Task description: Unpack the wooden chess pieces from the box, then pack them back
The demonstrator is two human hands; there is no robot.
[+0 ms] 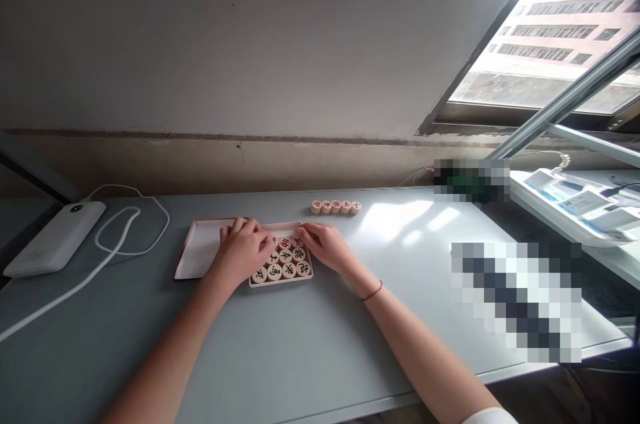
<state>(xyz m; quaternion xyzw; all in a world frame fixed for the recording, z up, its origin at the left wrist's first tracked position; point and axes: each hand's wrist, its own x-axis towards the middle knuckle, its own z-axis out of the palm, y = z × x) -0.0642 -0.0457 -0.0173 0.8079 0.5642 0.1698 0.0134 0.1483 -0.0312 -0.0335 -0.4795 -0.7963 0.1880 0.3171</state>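
Round wooden Chinese chess pieces (289,270) with black and red characters lie in rows inside a shallow white box (281,284). My left hand (243,249) reaches over the box's left side, thumb and fingers bent together beside a red-marked piece; whatever they may grip is hidden. At the box's far right corner my right hand (326,247) pinches at the edge of another red-marked piece (296,242). Left of the box lies a white-lined lid (197,251) with a dark red rim, partly behind my left hand. Beyond the box, several more pieces (336,207) stand in a row.
On the grey table (300,357), a white power bank (56,237) with a looping white cable (123,237) lies at the left. A white rack with devices (575,204) stands at the right. Blurred-out objects are on the right side. A wall borders the table's far edge.
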